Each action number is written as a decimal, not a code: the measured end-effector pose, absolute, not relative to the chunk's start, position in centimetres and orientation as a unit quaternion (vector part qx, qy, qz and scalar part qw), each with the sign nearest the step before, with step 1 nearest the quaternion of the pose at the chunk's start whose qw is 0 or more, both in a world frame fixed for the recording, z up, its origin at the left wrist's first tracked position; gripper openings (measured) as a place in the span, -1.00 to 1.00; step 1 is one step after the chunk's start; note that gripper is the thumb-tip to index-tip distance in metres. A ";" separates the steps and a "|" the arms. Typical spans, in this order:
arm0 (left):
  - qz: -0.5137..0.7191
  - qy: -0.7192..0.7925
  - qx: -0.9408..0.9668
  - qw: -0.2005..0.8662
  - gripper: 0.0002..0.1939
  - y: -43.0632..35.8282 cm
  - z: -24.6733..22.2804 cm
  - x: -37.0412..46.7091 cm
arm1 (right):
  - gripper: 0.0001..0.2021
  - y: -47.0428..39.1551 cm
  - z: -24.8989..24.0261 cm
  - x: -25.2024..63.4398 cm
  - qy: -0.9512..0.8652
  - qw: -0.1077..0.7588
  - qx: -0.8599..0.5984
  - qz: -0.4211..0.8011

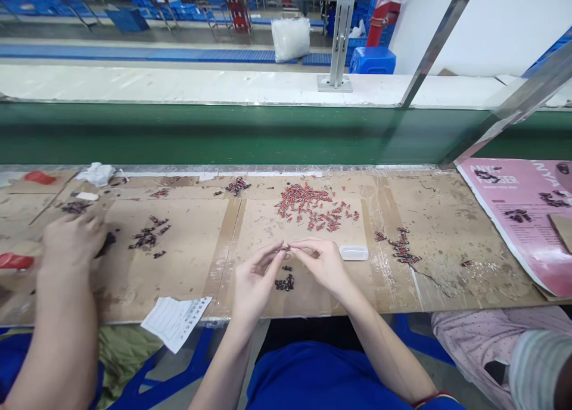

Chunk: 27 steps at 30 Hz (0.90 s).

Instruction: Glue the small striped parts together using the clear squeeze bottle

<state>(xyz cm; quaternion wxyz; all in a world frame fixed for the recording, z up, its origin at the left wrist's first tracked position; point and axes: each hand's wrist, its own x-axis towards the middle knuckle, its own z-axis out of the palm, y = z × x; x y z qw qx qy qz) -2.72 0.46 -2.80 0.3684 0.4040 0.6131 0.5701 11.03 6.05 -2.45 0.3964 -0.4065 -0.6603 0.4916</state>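
Note:
My left hand [258,275] and my right hand [322,266] meet fingertip to fingertip above the cardboard-covered bench. Pinched between them is a small dark and reddish part [285,248], too tiny to name. Just below my fingers lies a little cluster of black parts [285,282], with a few more black pieces near it. Beyond my hands spreads a loose pile of small red and black parts [304,201]. Close to my right hand is a clear plastic box [354,253].
At left a co-worker's hand [74,237] works beside dark parts [145,237]. A paper slip [176,320] overhangs the front edge. To the right are red-black parts [403,247] and a pink sheet [513,219]. A green conveyor belt [201,133] runs behind the bench.

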 end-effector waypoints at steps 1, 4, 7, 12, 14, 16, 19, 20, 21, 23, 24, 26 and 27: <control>0.574 0.611 0.398 0.372 -0.52 0.4 -2.9 -2.6 | -0.83 5.9 -2.5 11.0 -0.655 0.398 -0.409 0.495; 0.584 0.604 0.393 0.373 -0.46 0.4 -2.9 -2.3 | -0.82 5.6 -2.6 11.0 -0.634 0.406 -0.416 0.510; 0.590 0.599 0.389 0.376 -0.48 0.3 -2.9 -1.9 | -0.81 5.3 -2.5 10.9 -0.611 0.421 -0.418 0.524; 0.582 0.606 0.392 0.374 -0.52 0.3 -2.9 -1.7 | -0.84 5.1 -2.6 10.7 -0.598 0.434 -0.422 0.524; 0.578 0.609 0.392 0.376 -0.53 0.3 -2.8 -1.5 | -0.84 4.9 -2.6 10.7 -0.597 0.442 -0.426 0.517; 0.574 0.607 0.391 0.386 -0.55 0.4 -2.8 -1.2 | -0.85 4.7 -2.5 10.9 -0.596 0.454 -0.432 0.502; 0.566 0.585 0.407 0.414 -0.60 0.9 -2.9 0.1 | -0.86 4.3 -2.3 12.3 -0.599 0.472 -0.447 0.468; 0.561 0.570 0.423 0.426 -0.62 1.2 -2.9 0.6 | -0.86 4.2 -2.4 13.1 -0.598 0.475 -0.456 0.457; 0.550 0.551 0.446 0.442 -0.63 1.5 -2.9 1.1 | -0.86 4.1 -2.5 14.1 -0.595 0.477 -0.469 0.446; 0.508 0.510 0.509 0.472 -0.58 2.3 -2.9 1.8 | -0.83 4.3 -3.0 16.8 -0.584 0.468 -0.508 0.426; 0.481 0.494 0.543 0.479 -0.54 2.7 -2.8 1.8 | -0.81 4.5 -3.3 18.3 -0.576 0.464 -0.536 0.407; 0.434 0.491 0.602 0.455 -0.54 3.4 -2.8 1.0 | -0.74 5.0 -4.0 21.3 -0.561 0.466 -0.605 0.319; 0.418 0.504 0.625 0.424 -0.59 3.6 -2.8 0.2 | -0.72 5.2 -4.2 22.6 -0.562 0.462 -0.636 0.257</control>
